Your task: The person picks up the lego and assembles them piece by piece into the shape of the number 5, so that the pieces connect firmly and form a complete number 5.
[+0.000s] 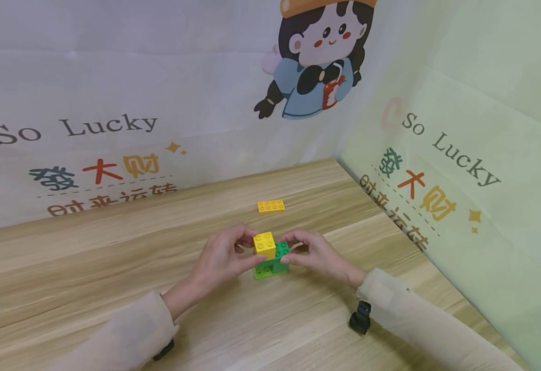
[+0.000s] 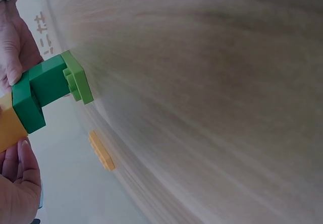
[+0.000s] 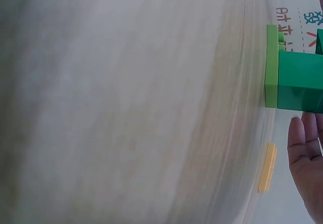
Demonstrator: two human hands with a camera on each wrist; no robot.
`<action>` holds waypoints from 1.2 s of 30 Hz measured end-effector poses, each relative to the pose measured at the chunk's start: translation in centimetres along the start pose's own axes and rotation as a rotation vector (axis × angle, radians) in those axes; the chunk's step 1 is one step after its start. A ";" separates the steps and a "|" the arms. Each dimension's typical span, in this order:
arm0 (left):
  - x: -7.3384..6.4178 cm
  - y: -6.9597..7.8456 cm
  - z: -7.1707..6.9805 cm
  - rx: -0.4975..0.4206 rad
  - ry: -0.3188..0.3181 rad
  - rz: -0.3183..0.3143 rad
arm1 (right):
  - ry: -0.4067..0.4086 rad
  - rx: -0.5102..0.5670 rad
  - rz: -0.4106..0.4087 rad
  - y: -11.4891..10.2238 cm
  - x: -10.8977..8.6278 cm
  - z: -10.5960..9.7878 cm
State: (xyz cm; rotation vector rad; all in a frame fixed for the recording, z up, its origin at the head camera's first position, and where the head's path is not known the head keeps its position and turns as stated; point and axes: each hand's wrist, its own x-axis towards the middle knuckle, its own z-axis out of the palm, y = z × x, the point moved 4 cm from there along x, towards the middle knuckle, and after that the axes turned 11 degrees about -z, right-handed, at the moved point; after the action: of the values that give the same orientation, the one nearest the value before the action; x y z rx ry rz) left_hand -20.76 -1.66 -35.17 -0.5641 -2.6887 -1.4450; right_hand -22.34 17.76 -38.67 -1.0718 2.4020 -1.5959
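A small stack of toy building bricks stands between the two hands. Its base is a light green plate (image 2: 76,77), with dark green bricks (image 1: 281,264) on it; the upper green one juts left over bare plate studs. A square yellow brick (image 1: 264,245) sits at the upper left end. The left hand (image 1: 221,256) pinches the yellow brick between thumb and fingers. From the other side, the right hand (image 1: 314,251) grips the upper green brick, its thumb on the near face. In the right wrist view, the right fingers (image 3: 298,138) lie along the green brick's far side.
A flat orange-yellow plate with studs (image 1: 271,205) lies behind the stack on the wood-grain table (image 1: 113,288). Printed cloth walls (image 1: 205,77) close off the table's back and right sides. Each wrist carries a black strapped device (image 1: 360,318).
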 end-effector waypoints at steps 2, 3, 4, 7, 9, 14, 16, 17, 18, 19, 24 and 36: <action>-0.1 -0.1 0.1 -0.006 0.009 0.011 | 0.001 -0.001 0.002 0.0 0.0 0.0; -0.1 -0.1 0.1 -0.009 0.012 0.017 | 0.001 -0.001 0.004 0.0 0.0 0.0; -0.1 -0.1 0.1 -0.011 0.015 0.023 | 0.001 -0.001 0.004 0.0 0.0 0.0; -0.1 -0.2 0.1 -0.008 0.022 0.033 | 0.001 0.000 0.004 -0.1 0.0 0.0; -0.1 -0.2 0.1 0.001 0.024 0.034 | 0.002 0.000 0.004 -0.1 0.0 0.0; -0.1 0.0 0.0 0.033 0.027 0.051 | 0.004 -0.008 0.005 -0.1 0.0 0.0; -0.1 0.2 0.0 0.047 0.024 0.059 | 0.005 -0.011 0.005 -0.1 0.0 0.0; -0.1 0.2 0.0 0.053 0.023 0.062 | 0.006 -0.012 0.005 -0.1 0.0 0.0; -0.1 0.3 0.0 0.060 0.020 0.065 | 0.006 -0.012 0.006 -0.1 0.0 0.0; -0.1 0.4 0.0 0.067 0.019 0.068 | 0.006 -0.012 0.006 -0.1 0.0 0.0; 0.0 0.6 -0.1 0.095 0.008 0.084 | 0.007 -0.009 0.008 0.0 0.0 0.0; 0.2 0.7 -0.1 0.109 -0.008 0.100 | 0.006 0.000 0.008 -0.2 -0.1 0.0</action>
State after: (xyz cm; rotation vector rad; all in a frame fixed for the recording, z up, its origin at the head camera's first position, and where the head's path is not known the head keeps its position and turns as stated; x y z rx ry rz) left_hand -20.72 -1.39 -34.53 -0.6870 -2.6824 -1.2660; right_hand -22.17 17.75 -38.55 -1.0574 2.4065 -1.5992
